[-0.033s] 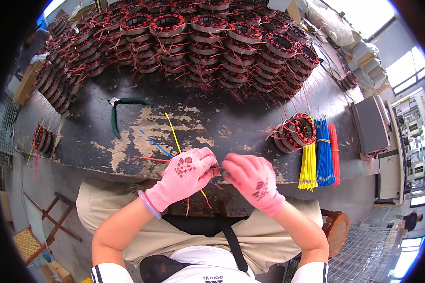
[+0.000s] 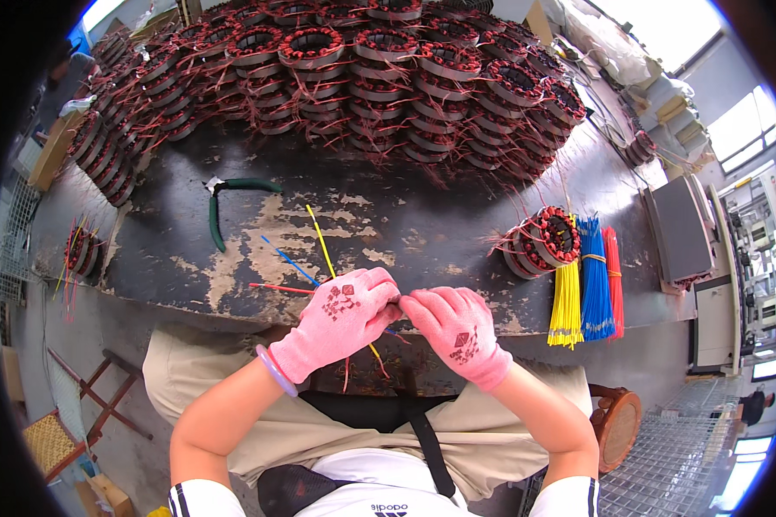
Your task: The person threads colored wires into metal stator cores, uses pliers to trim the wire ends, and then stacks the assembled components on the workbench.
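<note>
My left hand [image 2: 343, 310], in a pink glove, is closed over a bundle of wires. From under it a yellow wire [image 2: 321, 241], a blue wire [image 2: 290, 260] and a red wire [image 2: 278, 287] run out over the table's front part. Thin red leads [image 2: 385, 366] and the yellow wire's other end hang down below this hand. My right hand [image 2: 457, 332], gloved likewise, is closed, its fingertips pinched against those of the left. What lies between the fingertips is too small and covered to make out.
Stacked motor stators [image 2: 388, 86] with red windings fill the table's back. Green-handled pliers [image 2: 218, 207] lie at left. A short stator stack [image 2: 539, 244] stands at right, beside yellow [image 2: 565, 306], blue [image 2: 595, 284] and red wire bundles [image 2: 613, 280]. Another small stator [image 2: 84, 252] sits far left.
My right hand, blurred and slightly apart from the left before, has come in against the left fingertips with its fingers closed. The left hand keeps its grip.
</note>
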The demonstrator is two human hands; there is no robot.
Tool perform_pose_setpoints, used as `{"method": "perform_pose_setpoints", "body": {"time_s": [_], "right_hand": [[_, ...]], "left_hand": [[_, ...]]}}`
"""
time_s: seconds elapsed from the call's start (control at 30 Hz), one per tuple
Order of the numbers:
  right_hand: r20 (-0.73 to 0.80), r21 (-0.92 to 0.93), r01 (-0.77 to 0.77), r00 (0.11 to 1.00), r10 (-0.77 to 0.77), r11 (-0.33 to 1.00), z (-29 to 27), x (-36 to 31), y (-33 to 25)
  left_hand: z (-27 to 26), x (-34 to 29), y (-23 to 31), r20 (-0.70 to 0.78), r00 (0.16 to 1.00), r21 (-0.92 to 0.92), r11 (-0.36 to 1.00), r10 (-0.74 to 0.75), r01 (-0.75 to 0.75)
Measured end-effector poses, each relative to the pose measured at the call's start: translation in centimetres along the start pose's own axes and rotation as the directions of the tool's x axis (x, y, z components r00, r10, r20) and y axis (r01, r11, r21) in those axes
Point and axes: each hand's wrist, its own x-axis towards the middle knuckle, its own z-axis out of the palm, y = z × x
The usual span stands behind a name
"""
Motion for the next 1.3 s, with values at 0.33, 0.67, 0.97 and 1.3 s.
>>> {"method": "perform_pose_setpoints", "body": {"time_s": [0.33,0.67,0.97,1.3], "right_hand": [[-0.006,0.043,-0.008,1.000,0.008,0.999,3.0,-1.0,0.9],[0.081,0.053,0.097,0.992,-0.101,0.994,3.0,-0.2,2.8],[0.149,0.418,-0.294,0.956,0.254,0.860,0.4,10.6,-0.7],[0.667,-0.342,-0.179,0.645,0.373,0.922,13.6,29.2,-10.5]], "left_hand": [[-2.3,0.0,-0.4,0.125,0.992,-0.114,0.993,-0.011,0.026],[-8.9,-2.5,0.2,0.350,0.936,0.300,0.945,0.017,-0.130],[-5.1,-2.8,-1.1,0.180,0.981,0.404,0.915,-0.067,-0.011],[1.0,-4.7,-3.3,0.004,0.994,0.368,0.925,-0.105,0.096]]}}
